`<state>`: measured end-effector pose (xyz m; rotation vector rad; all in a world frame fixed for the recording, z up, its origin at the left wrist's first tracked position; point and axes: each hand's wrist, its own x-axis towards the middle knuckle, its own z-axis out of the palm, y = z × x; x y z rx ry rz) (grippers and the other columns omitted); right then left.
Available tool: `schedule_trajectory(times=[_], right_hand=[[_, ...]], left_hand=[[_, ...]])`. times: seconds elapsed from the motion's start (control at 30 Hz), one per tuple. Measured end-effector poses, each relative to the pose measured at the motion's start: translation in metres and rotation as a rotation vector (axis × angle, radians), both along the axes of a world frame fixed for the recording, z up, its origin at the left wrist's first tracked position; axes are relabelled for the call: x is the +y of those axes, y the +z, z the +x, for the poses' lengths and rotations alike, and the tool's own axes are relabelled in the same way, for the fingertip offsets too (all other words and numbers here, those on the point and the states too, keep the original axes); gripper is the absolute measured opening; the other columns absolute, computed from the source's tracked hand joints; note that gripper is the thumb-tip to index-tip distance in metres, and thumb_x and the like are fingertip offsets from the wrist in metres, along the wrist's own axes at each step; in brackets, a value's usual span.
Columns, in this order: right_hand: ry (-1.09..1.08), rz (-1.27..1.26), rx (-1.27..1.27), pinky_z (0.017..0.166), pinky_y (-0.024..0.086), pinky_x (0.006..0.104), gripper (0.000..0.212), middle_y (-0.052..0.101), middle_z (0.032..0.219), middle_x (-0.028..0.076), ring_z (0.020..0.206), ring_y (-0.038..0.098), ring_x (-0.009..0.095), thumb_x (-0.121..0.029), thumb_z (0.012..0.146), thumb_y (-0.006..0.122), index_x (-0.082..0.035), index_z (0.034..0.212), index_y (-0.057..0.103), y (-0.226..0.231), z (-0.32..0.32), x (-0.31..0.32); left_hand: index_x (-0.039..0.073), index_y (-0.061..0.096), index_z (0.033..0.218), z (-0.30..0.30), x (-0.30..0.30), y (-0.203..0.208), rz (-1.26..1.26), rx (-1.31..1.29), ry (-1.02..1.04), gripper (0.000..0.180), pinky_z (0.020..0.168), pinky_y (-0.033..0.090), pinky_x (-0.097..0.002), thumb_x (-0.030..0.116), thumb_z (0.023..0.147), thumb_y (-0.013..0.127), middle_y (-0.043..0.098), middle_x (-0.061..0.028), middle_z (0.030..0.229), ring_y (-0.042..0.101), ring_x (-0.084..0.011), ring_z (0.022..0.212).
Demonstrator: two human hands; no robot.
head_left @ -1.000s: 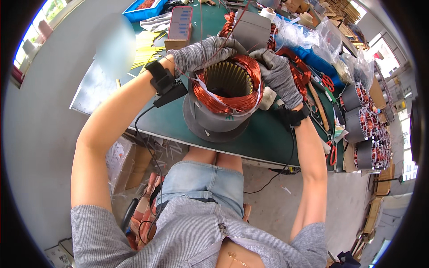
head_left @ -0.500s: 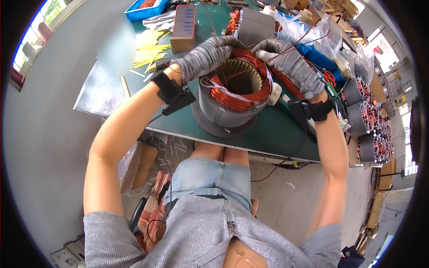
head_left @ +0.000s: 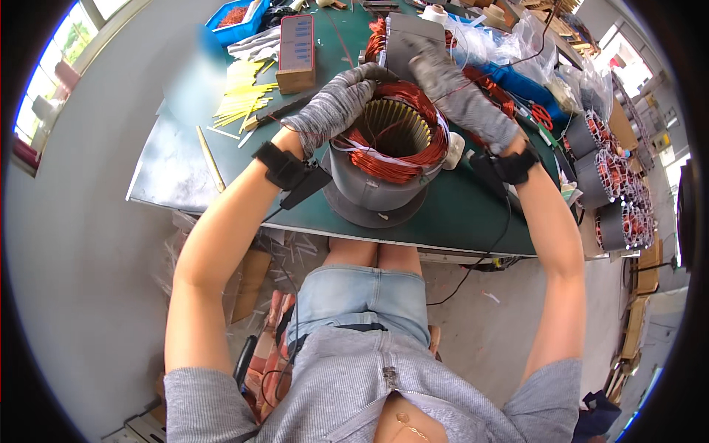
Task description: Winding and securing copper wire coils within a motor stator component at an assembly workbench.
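Observation:
A grey motor stator (head_left: 377, 193) stands upright on the green table, with yellow slot liners lining its bore. A thick ring of red copper winding (head_left: 384, 167) rises from its top, tied with white strips. My left hand (head_left: 341, 102), in a grey knit glove, curls its fingers over the winding's far left side; the fingertips are partly hidden. Just beyond the far right side is my gloved right hand (head_left: 464, 94), its fingers pointing away and smeared by motion. Loose copper wires run near both hands and across the bore.
Yellow strips (head_left: 242, 90) and a red-framed box (head_left: 297, 52) lie to the left, behind them a blue tray (head_left: 238, 21). Another grey stator (head_left: 417, 40) is behind the winding. Red-handled scissors (head_left: 541, 115) and plastic bags (head_left: 521, 44) are at right, with several wound stators (head_left: 594, 173) stacked beyond.
My right hand has come off the winding's far right edge and moved away from me, its fingers straightening. My left hand stays on the winding. The whole view has shifted slightly.

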<state>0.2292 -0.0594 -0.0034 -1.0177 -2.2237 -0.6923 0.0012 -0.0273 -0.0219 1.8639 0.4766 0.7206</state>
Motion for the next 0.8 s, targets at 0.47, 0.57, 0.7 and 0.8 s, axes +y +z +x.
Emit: schedule_trajectory(times=[0.47,0.57,0.7,0.8], right_hand=[[-0.12,-0.867,1.017,0.057,0.043,0.0241,0.02,0.048,0.076,0.002,0.065,0.047,0.01,-0.024,0.087,0.05,-0.005,0.091,0.054,-0.014,-0.024,-0.115],[-0.143,-1.054,1.125,0.054,0.04,0.021,0.024,0.046,0.072,-0.003,0.059,0.043,0.005,-0.03,0.087,0.052,-0.007,0.089,0.055,-0.007,-0.023,-0.114],[-0.159,-1.111,1.058,0.053,0.041,0.022,0.023,0.047,0.062,-0.002,0.055,0.044,0.008,-0.028,0.085,0.054,-0.005,0.089,0.056,0.0,-0.018,-0.087],[-0.228,-0.854,0.696,0.057,0.044,0.0289,0.025,0.055,0.065,0.004,0.059,0.05,0.013,-0.024,0.084,0.054,0.0,0.086,0.057,0.012,-0.023,-0.065]], left_hand=[[0.004,0.061,0.091,-0.002,-0.026,0.001,0.555,-0.14,0.509,0.027,0.09,0.038,-0.0327,-0.003,0.072,0.044,0.055,-0.0151,0.095,0.051,-0.0299,0.099],[0.004,0.061,0.09,-0.006,-0.019,-0.008,0.315,-0.296,0.285,0.032,0.09,0.038,-0.0301,-0.006,0.069,0.038,0.055,-0.0114,0.091,0.052,-0.0241,0.096],[-0.001,0.056,0.102,-0.008,-0.031,-0.006,0.107,-0.112,0.182,0.03,0.083,0.041,-0.0241,0.006,0.079,0.039,0.059,-0.0036,0.092,0.051,-0.0099,0.086],[-0.001,0.054,0.102,-0.013,-0.028,-0.021,0.208,-0.113,0.279,0.027,0.081,0.041,-0.0247,0.005,0.08,0.04,0.057,-0.0057,0.097,0.05,-0.0117,0.087]])
